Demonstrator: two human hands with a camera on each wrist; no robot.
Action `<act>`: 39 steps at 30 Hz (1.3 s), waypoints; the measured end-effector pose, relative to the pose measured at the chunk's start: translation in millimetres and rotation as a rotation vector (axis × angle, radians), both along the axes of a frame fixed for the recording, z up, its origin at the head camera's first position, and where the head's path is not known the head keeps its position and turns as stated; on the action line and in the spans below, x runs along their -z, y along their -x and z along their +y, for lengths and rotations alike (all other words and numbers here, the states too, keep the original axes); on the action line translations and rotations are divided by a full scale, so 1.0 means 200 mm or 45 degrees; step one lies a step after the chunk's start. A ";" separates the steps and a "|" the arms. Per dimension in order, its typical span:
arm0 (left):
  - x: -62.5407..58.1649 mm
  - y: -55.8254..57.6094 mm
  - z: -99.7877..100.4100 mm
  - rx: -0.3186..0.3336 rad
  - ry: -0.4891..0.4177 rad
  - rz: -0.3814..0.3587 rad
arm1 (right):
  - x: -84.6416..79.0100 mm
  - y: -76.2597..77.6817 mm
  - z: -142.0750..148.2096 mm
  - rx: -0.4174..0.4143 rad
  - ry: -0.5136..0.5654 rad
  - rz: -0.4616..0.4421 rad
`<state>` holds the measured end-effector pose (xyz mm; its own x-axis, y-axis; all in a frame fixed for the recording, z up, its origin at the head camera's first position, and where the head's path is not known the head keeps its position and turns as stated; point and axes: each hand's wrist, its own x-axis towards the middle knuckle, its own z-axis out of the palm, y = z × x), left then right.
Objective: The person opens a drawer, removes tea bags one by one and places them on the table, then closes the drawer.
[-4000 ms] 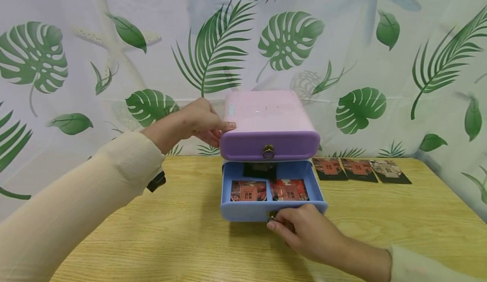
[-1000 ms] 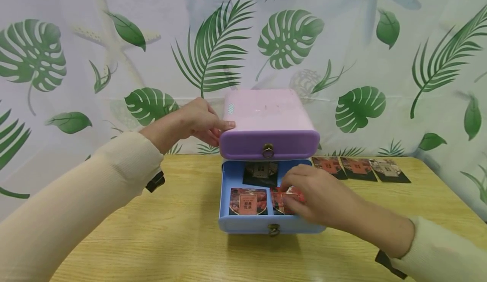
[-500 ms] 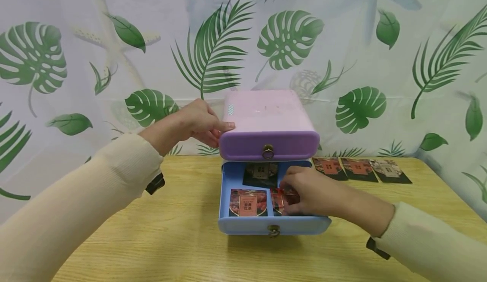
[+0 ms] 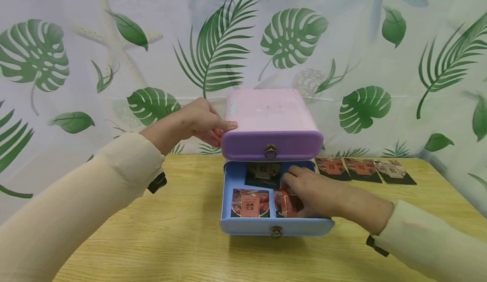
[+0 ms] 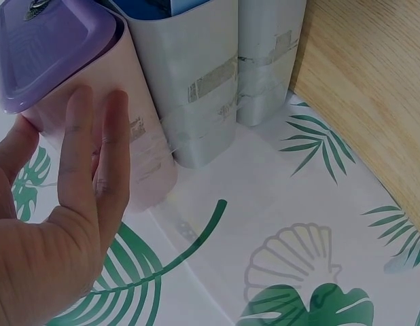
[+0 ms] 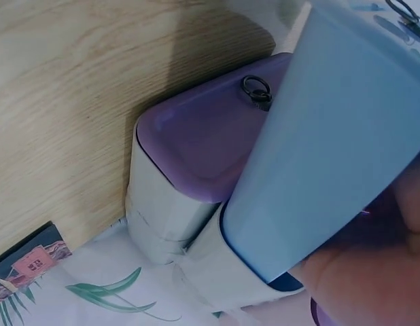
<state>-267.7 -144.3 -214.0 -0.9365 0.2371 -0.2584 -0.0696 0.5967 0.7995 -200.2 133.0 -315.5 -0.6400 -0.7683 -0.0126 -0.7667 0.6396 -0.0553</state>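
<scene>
A stack of small drawers stands on the table, its pink top unit fronted by a shut purple drawer. My left hand rests on that unit's left front corner, thumb on top; in the left wrist view its straight fingers lie along the side. Below, the blue drawer is pulled out. In it lie a red tea sachet, a black tea sachet farther back, and another red sachet. My right hand reaches in and grips this one, fingers at its far edge, thumb nearer the front, partly covering it.
Three more sachets, two red and one pale, lie in a row on the wooden table right of the stack. A lower purple drawer shows shut in the right wrist view. A leaf-patterned cloth hangs behind.
My right hand has left the blue drawer's ring pull, with the drawer drawn farther out, and has moved inside onto the right red sachet. My left hand stays put.
</scene>
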 end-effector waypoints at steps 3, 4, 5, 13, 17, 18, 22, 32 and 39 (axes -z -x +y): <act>0.00 0.00 0.00 0.002 0.006 0.006 | -0.01 0.00 0.01 -0.009 0.081 -0.089; 0.00 0.00 0.00 0.001 0.007 0.008 | -0.01 0.00 0.01 -0.019 0.106 -0.110; 0.00 0.00 0.00 0.000 0.009 0.010 | -0.02 0.00 0.02 -0.032 0.129 -0.120; -0.01 -0.01 -0.01 -0.009 0.000 0.007 | -0.03 0.00 0.02 -0.059 0.247 -0.237; 0.00 0.00 0.00 -0.005 -0.005 0.008 | -0.04 0.00 0.06 -0.029 0.298 -0.246; 0.00 0.00 0.00 -0.006 -0.005 0.007 | -0.05 0.00 0.07 -0.025 0.316 -0.233; 0.01 0.00 0.01 -0.014 0.001 0.003 | -0.07 0.00 0.10 -0.022 0.406 -0.153; 0.01 0.00 0.00 -0.022 0.005 0.001 | -0.14 -0.01 0.14 0.151 0.542 0.001; 0.01 0.00 0.01 -0.016 0.023 0.007 | -0.20 -0.02 0.16 0.230 0.667 0.012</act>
<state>-267.7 -142.8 -215.4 -0.9409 0.2204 -0.2570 -0.0726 0.6100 0.7891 -195.5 165.6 -276.2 -0.7605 -0.5482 0.3479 -0.6492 0.6499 -0.3951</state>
